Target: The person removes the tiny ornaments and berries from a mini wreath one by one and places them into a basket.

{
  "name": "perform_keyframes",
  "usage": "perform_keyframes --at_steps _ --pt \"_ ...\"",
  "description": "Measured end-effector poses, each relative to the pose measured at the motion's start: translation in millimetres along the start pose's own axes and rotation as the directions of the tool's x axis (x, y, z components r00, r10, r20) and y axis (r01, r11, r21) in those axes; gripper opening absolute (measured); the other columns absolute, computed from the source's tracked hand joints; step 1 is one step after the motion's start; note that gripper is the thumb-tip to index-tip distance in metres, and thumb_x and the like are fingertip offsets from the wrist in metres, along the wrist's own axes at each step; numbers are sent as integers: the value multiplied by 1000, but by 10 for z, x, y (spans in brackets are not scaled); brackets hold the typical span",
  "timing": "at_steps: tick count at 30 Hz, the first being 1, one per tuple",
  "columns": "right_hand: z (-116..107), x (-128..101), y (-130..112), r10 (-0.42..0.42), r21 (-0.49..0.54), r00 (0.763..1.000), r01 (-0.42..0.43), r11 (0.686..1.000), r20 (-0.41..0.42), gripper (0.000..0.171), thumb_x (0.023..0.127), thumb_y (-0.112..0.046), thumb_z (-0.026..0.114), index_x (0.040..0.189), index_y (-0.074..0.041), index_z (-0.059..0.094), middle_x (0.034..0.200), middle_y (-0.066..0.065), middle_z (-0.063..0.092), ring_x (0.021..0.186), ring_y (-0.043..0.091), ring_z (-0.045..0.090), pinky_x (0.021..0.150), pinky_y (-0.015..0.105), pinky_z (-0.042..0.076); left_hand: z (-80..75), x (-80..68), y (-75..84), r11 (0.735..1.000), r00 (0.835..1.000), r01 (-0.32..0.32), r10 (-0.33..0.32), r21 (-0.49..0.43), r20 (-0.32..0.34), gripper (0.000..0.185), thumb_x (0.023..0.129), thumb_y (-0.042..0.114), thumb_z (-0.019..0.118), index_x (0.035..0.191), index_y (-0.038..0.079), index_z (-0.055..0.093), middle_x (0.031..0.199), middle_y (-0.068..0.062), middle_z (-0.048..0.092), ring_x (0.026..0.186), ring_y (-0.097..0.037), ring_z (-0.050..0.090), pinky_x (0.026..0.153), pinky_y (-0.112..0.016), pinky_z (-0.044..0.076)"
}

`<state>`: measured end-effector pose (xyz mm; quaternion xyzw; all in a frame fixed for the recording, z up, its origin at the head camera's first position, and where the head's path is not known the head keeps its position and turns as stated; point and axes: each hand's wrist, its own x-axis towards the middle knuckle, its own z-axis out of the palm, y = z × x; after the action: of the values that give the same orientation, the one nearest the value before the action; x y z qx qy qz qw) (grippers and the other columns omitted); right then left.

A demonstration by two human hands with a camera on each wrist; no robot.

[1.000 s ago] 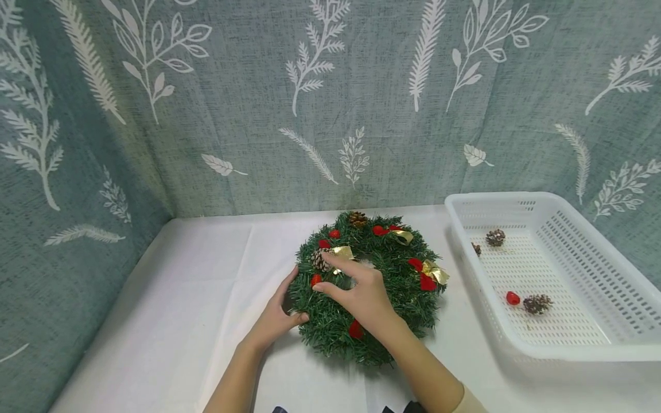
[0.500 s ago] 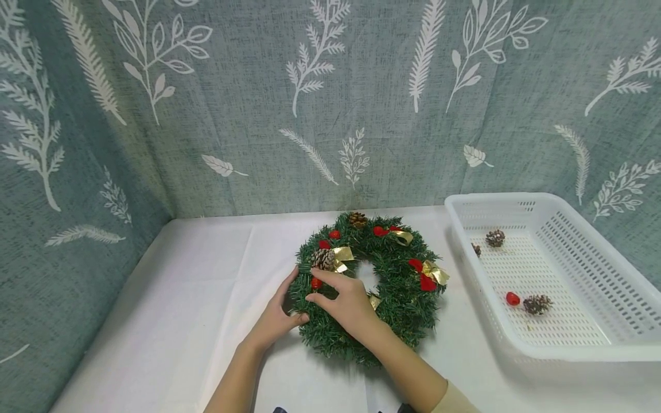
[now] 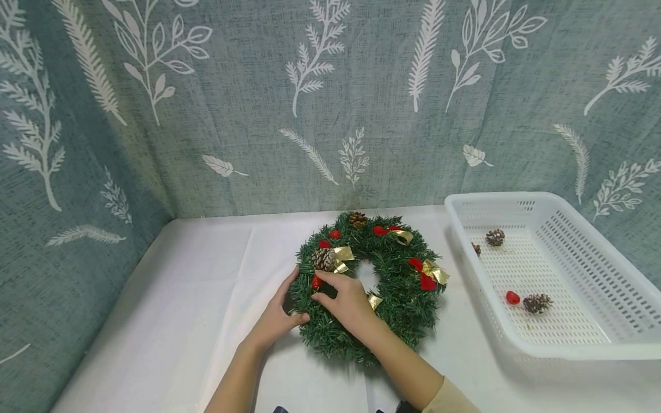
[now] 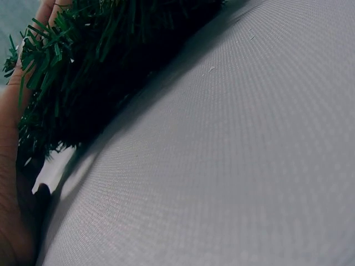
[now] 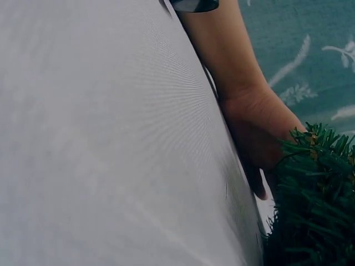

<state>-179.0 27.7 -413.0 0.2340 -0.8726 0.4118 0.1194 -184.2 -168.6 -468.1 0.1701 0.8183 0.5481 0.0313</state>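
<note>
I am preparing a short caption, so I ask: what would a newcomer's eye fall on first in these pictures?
The green wreath, dotted with red and gold, would probably catch the eye first, near the centre. The left hand touches its left edge; the right hand is over it, near a pinecone. To the right is a white basket.

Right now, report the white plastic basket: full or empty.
Neither: a few brown pinecones and a red ornament lie in the basket.
</note>
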Motion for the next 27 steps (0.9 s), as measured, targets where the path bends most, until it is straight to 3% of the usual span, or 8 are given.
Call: perform_keyframes --at_steps 16,27 --pt "26 53 25 65 -69 993 -59 996 95 48 86 -21 71 130 -6 58 126 12 61 116 28 57 92 41 50 -1 -4 24 1000 1000 25 -25 1 -4 105 70 61 73 152 33 15 159 -5 13 143 -40 10 106 -71 13" --pt "61 38 68 16 -50 1000 -17 999 -10 33 79 -16 77 109 -7 69 106 6 69 100 22 63 85 36 53 5 -6 10 1000 1000 17 -17 -3 4 105 71 59 73 153 31 14 159 -7 12 143 -42 10 105 -72 13"
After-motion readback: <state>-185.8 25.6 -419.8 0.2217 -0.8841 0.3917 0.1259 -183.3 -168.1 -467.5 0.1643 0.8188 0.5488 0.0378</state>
